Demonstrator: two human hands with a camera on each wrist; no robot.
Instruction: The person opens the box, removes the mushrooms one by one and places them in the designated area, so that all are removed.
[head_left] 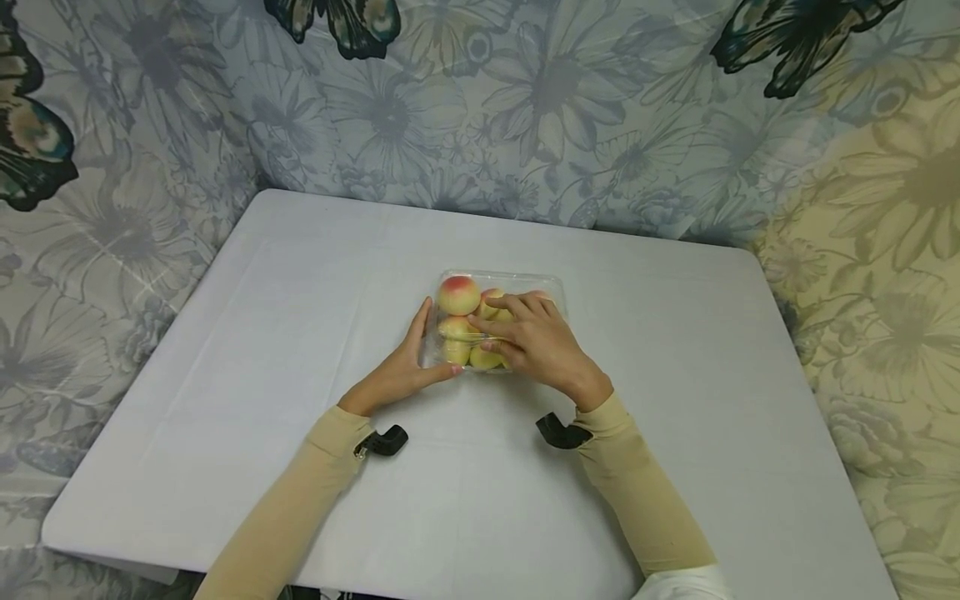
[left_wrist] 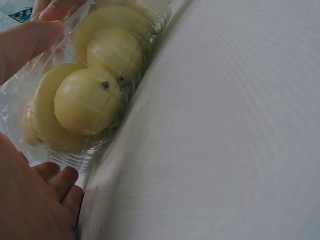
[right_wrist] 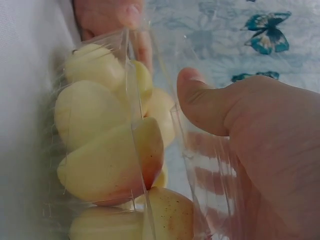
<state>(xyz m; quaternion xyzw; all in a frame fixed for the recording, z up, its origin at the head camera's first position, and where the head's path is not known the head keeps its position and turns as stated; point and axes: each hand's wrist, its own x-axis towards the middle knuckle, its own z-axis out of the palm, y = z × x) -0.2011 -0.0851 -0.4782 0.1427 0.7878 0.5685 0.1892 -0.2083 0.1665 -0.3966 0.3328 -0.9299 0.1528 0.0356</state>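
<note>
A clear plastic clamshell box (head_left: 553,279) holds several yellow peaches (head_left: 459,295) with red blush. My left hand (head_left: 401,367) holds the box's left end, its fingers along the side and the thumb at the near edge. Over the box's right half, my right hand (head_left: 543,342) grips the clear lid (right_wrist: 180,135). Its thumb is at the lid's near edge, and the other fingers show through the plastic. In the right wrist view the lid stands apart from the tray rim, with peaches showing in the gap. My right hand hides some peaches in the head view.
The box stands on a table (head_left: 300,275) with a white cloth, toward the middle. Curtains (head_left: 450,125) with flowers and butterflies hang behind and beside the table. Black wrist mounts (head_left: 386,440) stick out from both sleeves.
</note>
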